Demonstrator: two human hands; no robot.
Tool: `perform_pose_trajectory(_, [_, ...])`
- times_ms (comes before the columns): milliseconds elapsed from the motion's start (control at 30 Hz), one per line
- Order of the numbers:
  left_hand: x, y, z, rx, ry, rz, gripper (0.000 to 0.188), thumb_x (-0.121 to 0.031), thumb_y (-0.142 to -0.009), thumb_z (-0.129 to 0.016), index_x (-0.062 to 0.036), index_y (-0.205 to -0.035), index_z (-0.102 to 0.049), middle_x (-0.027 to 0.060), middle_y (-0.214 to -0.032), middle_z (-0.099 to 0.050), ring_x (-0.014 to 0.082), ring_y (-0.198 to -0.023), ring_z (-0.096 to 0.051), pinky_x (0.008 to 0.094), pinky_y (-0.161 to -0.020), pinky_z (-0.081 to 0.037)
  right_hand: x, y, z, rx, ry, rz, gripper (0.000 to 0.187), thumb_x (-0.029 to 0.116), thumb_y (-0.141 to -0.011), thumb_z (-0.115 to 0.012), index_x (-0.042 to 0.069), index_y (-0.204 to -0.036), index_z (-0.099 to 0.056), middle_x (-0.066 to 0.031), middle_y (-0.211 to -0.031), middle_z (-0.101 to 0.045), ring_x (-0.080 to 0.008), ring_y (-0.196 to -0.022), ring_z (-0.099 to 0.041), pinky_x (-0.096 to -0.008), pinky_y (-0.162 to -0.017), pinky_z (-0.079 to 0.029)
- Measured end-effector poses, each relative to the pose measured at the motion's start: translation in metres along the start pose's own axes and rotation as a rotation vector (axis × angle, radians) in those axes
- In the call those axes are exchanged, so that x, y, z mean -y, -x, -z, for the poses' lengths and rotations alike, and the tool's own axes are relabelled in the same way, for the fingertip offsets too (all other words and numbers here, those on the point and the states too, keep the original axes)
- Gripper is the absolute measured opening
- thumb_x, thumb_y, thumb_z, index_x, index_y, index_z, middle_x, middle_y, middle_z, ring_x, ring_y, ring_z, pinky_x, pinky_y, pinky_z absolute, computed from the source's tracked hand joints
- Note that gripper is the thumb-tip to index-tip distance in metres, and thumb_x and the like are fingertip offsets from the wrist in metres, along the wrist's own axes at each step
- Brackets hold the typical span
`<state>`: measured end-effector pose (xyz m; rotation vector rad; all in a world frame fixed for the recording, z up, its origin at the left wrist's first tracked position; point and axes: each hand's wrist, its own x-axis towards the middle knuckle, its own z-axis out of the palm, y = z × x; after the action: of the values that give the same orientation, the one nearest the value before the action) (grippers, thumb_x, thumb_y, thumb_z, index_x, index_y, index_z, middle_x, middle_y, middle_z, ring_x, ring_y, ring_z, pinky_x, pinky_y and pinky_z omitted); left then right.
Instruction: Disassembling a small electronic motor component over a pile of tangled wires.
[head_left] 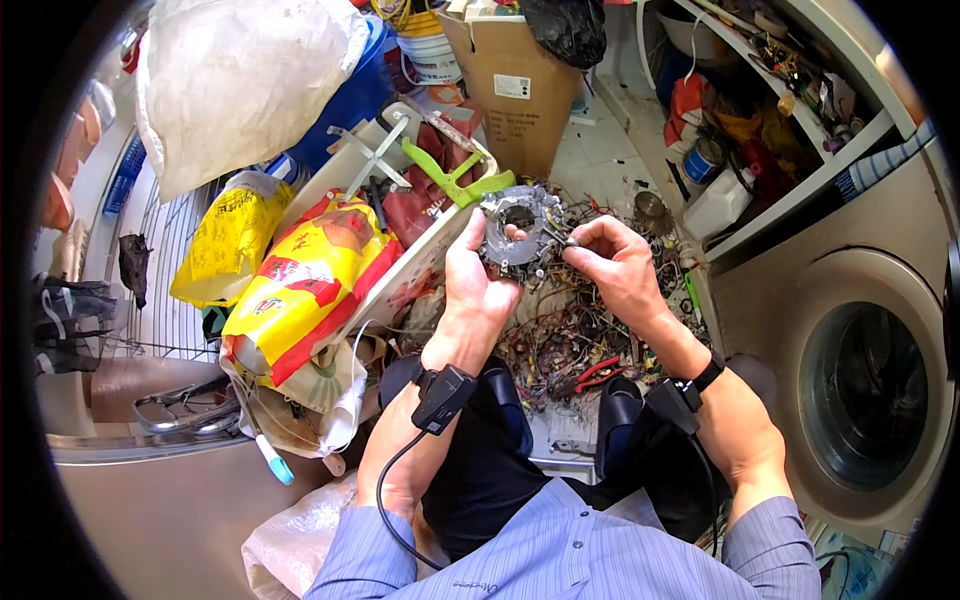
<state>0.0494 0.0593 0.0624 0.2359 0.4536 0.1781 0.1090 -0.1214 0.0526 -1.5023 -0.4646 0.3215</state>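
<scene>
A flat grey ring-shaped part [530, 252] with a round hole and small studs along its rim is raised over the littered floor. My left hand [472, 275] is closed on it from below and the left side, and a fingertip shows through the hole. At the ring's right edge my right hand [622, 268] has thumb and forefinger pinched together. Short dark pieces, perhaps wire ends, stick out there; what the fingertips hold is too small to tell. Beneath both hands lies a heap of wires and small scrap parts [540, 345].
Red-handled pliers [598, 374] lie on the scrap near my feet. To the left are a green-handled tool [455, 178] and a yellow-and-red bag [305, 285]. A cardboard box [515, 110] stands ahead; a front-loading washing machine [800, 350] is on the right.
</scene>
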Motion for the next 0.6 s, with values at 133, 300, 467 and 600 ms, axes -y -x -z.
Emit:
perform_pose_trajectory(133, [-0.006, -0.004, 0.011, 0.075, 0.022, 0.021, 0.035, -0.035, -0.109, -0.048, -0.0048, -0.124, -0.060, 0.0094, -0.105, -0.068, 0.0234, -0.089, -0.067, 0.0471, -0.095, -0.056, 0.004, -0.002, 0.003, 0.047, -0.127, -0.118, 0.011, 0.007, -0.090, -0.074, 0.003, -0.095, -0.064, -0.0015, -0.080, -0.067, -0.0080, -0.070, -0.061, -0.0235, -0.063, -0.049])
perform_pose_trajectory(300, [-0.002, -0.002, 0.003, 0.014, -0.010, -0.001, 0.033, -0.034, -0.108, -0.049, -0.0051, -0.121, -0.060, 0.0079, -0.100, -0.068, 0.0219, -0.086, -0.066, 0.0461, -0.091, -0.057, -0.001, -0.004, 0.017, 0.097, -0.459, -0.357, 0.012, 0.010, -0.094, -0.072, 0.004, -0.101, -0.064, -0.0063, -0.090, -0.071, -0.0142, -0.076, -0.068, -0.0278, -0.068, -0.056])
perform_pose_trajectory(467, [-0.011, -0.005, 0.009, 0.041, 0.011, 0.003, 0.032, -0.034, -0.108, -0.050, -0.0059, -0.121, -0.060, 0.0077, -0.099, -0.067, 0.0201, -0.084, -0.065, 0.0436, -0.088, -0.058, 0.001, -0.005, 0.017, 0.138, -0.640, -0.441, 0.011, 0.010, -0.097, -0.070, 0.006, -0.104, -0.064, -0.0072, -0.098, -0.071, -0.0182, -0.081, -0.070, -0.0313, -0.072, -0.058])
perform_pose_trajectory(600, [-0.008, -0.007, 0.008, 0.028, 0.021, 0.006, 0.032, -0.034, -0.108, -0.050, -0.0064, -0.121, -0.060, 0.0081, -0.098, -0.067, 0.0205, -0.083, -0.064, 0.0424, -0.087, -0.058, -0.008, -0.007, 0.020, 0.119, -0.667, -0.463, 0.011, 0.010, -0.096, -0.070, 0.006, -0.105, -0.064, -0.0046, -0.095, -0.070, -0.0166, -0.080, -0.069, -0.0300, -0.070, -0.057])
